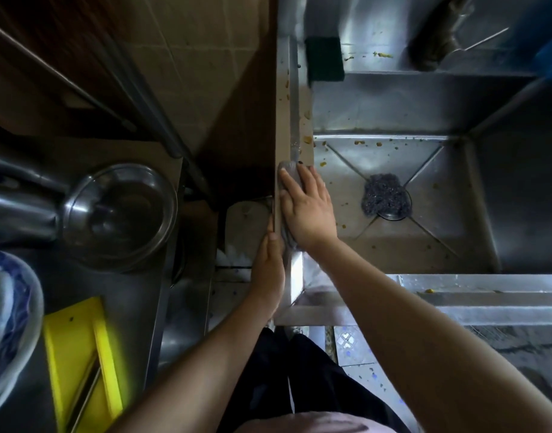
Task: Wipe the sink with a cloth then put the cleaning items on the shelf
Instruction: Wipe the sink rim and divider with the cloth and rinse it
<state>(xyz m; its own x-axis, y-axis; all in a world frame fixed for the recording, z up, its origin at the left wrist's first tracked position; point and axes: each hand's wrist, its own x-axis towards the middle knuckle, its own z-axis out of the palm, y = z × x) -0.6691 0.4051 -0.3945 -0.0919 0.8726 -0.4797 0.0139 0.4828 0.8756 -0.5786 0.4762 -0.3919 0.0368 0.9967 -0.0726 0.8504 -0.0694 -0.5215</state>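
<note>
We press our right hand (307,209) flat, fingers spread, on a crumpled grey cloth (287,170) atop the stainless steel sink (390,107)'s left rim; left hand (268,270) grips rim's outer edge w/ curled fingers.

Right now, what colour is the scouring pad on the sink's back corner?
Dark green scouring pad, seen in the head view.
</note>
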